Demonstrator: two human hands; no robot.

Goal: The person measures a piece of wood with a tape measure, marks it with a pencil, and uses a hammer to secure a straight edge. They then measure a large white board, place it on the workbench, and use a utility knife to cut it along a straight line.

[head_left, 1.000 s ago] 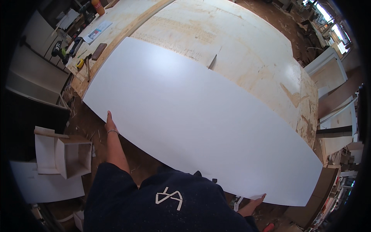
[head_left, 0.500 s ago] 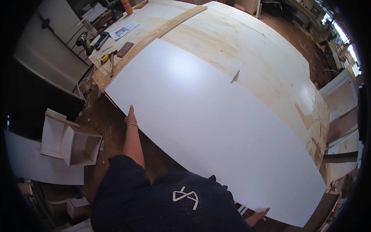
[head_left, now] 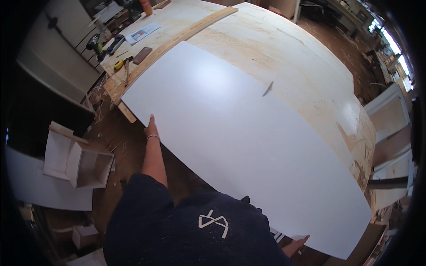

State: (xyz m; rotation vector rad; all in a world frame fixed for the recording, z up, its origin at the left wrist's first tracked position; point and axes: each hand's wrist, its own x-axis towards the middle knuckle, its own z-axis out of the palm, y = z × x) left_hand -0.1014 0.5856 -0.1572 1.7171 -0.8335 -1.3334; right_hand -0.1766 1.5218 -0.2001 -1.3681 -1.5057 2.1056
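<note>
A large white panel (head_left: 239, 137) lies on the broad worktable (head_left: 310, 57), its near edge sticking out toward my body. My left hand (head_left: 151, 127) grips that near edge toward the left end, thumb on top and the other fingers hidden underneath. Farther along, close to the right end, my right hand (head_left: 299, 244) holds the same edge, its thumb over the surface and its remaining fingers out of sight. A long wooden strip (head_left: 177, 41) runs along the panel's far left end. A thin pointed piece (head_left: 267, 89) shows at the panel's far edge.
At the table's left are a tape measure (head_left: 118, 64), a hammer (head_left: 127, 73), a brown phone-like slab (head_left: 142, 55), a printed sheet (head_left: 143, 33) and a green-black drill (head_left: 94, 45). A white open box (head_left: 91, 167) stands on the floor at left. Boards (head_left: 390, 111) lean at right.
The panel's left end has shifted slightly, and more of a wooden piece shows beneath its left corner. Both hands keep their hold. The whole view has moved a little.
</note>
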